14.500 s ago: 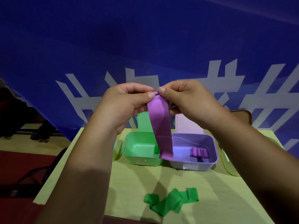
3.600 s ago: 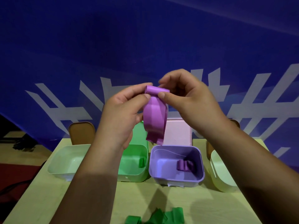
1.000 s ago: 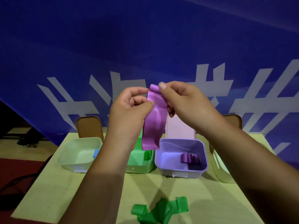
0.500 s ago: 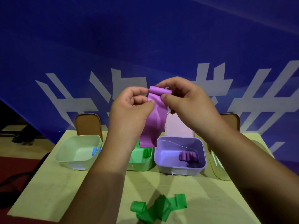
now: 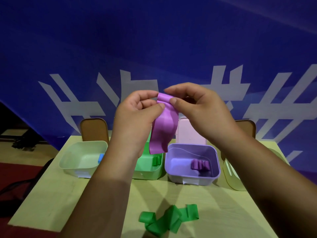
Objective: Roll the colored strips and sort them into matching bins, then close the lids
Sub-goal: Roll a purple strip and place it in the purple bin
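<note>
Purple strip (image 5: 163, 127): up in the air above the bins, top end curled into a small roll, the tail hanging loose and wavy toward the gap between the green bin (image 5: 147, 174) and the purple bin (image 5: 190, 180).
Left hand (image 5: 135, 115): thumb and forefinger pinch the strip's left edge just under the roll; the other fingers are tucked behind.
Right hand (image 5: 199, 109): thumb and forefinger pinch the roll's right end, with the remaining fingers arched and loosely apart.
Handling: it looks light, thin and floppy (see how it ripples), so a gentle touch should do. The coil will probably spring open if the pinch slackens.
Where to hold: at the rolled end, on both edges, leaving the tail free to feed in.
Destination: the purple bin, its lid up, with purple rolls (image 5: 200, 164) already inside.
Waiting: green strips (image 5: 168, 220) lie crumpled on the table (image 5: 68, 194).
</note>
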Available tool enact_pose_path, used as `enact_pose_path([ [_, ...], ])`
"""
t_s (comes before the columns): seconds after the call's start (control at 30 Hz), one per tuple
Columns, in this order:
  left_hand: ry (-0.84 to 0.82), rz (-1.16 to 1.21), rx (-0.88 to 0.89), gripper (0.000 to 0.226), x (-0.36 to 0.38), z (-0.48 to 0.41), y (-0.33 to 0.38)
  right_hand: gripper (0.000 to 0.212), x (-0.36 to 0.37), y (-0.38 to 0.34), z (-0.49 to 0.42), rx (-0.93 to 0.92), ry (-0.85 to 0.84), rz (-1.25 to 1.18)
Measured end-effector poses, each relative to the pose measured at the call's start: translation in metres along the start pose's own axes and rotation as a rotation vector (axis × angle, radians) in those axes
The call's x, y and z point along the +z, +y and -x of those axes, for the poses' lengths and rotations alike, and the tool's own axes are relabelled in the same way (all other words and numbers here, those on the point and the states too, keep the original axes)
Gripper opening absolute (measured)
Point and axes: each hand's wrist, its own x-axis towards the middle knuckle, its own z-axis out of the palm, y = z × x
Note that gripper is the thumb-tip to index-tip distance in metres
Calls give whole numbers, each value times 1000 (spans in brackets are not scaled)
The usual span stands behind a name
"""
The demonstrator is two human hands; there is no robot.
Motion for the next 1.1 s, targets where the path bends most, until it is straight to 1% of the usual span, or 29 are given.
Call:
enact_pose_path([
  [0.1, -19, 32, -11, 30, -2, -2, -1, 25, 0, -2, -2, 20, -18, 32],
  [0.2, -33, 58, -20, 30, -3, -3, -2, 25, 2, -3, -4, -10, -32, 88],
  [0.3, -29, 87, -24, 30, -3, -5, -3, 22, 2, -2, -6, 30, -46, 4],
  [0.47, -44, 85, -11, 28, -5, -9, -8, 24, 2, -1, -9, 89, -49, -156],
  [0.63, -58, 69, 13, 29, -4, -13, -7, 27, 5, 4, -14, 114, -16, -166],
  [0.83, -99, -43, 49, 28, -6, -15, -4, 25, 4, 8, -18, 127, -2, -169],
  [1.03, -53, -45, 63, 20, -4, -25, -5, 25, 0, 10, -20, 108, -34, -146],
  [1.1, -59, -34, 60, 20, -4, -28, -5, 22, -3, 12, -22, 149, -66, -206],
])
